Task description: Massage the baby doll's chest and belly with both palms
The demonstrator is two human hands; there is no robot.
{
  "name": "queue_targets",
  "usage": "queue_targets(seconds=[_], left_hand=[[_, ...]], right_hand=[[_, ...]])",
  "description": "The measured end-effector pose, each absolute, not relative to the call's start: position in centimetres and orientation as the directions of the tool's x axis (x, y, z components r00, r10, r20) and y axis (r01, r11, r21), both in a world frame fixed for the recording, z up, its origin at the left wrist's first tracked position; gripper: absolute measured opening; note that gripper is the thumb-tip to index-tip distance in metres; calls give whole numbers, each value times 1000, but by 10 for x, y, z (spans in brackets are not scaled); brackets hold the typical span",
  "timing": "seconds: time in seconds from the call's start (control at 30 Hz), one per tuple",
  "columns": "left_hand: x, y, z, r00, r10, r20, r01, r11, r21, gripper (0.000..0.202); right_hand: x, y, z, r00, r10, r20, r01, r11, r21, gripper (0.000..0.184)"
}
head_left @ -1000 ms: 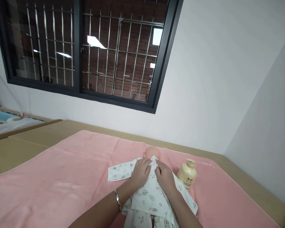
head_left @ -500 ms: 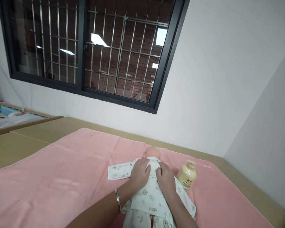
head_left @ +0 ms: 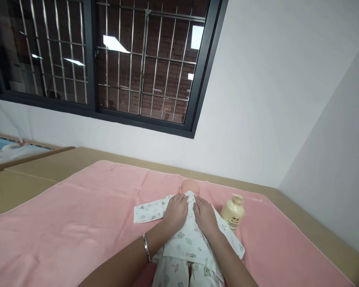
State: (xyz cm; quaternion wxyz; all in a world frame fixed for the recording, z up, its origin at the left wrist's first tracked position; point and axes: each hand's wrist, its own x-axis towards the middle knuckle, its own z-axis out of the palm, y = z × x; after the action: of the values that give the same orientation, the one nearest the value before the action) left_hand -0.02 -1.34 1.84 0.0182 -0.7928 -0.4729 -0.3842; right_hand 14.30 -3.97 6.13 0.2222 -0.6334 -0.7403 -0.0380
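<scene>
Lying flat and unclenched, left hand (head_left: pixel 176 213) and right hand (head_left: pixel 206 215) cover the doll's shirt (head_left: pixel 185 243); bottle (head_left: pixel 233 211) beside

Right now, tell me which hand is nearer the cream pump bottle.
Right. The right hand lies flat on the printed garment, close beside the pump bottle but not touching it. The left hand rests on the same garment, on the far side of the right hand.

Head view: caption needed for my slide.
Left hand and right hand press a doll's garment on a pink towel, bottle beside.
</scene>
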Motion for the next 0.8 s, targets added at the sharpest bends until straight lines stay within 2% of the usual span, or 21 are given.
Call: queue_targets(seconds=[0.07, 0.23, 0.33, 0.5, 0.57, 0.67, 0.73, 0.8], left_hand=[[1, -14, 17, 269, 731, 626, 777, -549, 307, 32], [2, -16, 15, 207, 750, 628, 792, -506, 343, 31], [1, -15, 15, 197, 740, 643, 784, -513, 349, 32], [0, -14, 18, 253, 688, 680, 781, -560, 277, 26], [-1, -15, 18, 263, 689, 675, 781, -563, 270, 23], [-3, -16, 19, 216, 735, 643, 799, -512, 316, 20], [-3, -15, 18, 168, 767, 619, 799, -473, 370, 22], [-3, -12, 16, 138, 784, 605, 786, -459, 415, 27]], right_hand=[[138, -44, 64, -95, 918, 385, 964, 182, -195, 40], [126, -52, 66, 85, 931, 356, 983, -20, -182, 38], [133, -47, 64, 31, 934, 355, 974, 52, -221, 43], [146, -38, 62, -104, 945, 309, 941, 194, -277, 47], [142, -41, 63, -86, 941, 327, 952, 175, -251, 44], [133, -50, 65, 32, 938, 344, 978, 42, -204, 42], [130, -52, 64, 80, 936, 342, 977, -7, -211, 43], [132, -49, 61, 72, 936, 343, 968, 17, -250, 43]])
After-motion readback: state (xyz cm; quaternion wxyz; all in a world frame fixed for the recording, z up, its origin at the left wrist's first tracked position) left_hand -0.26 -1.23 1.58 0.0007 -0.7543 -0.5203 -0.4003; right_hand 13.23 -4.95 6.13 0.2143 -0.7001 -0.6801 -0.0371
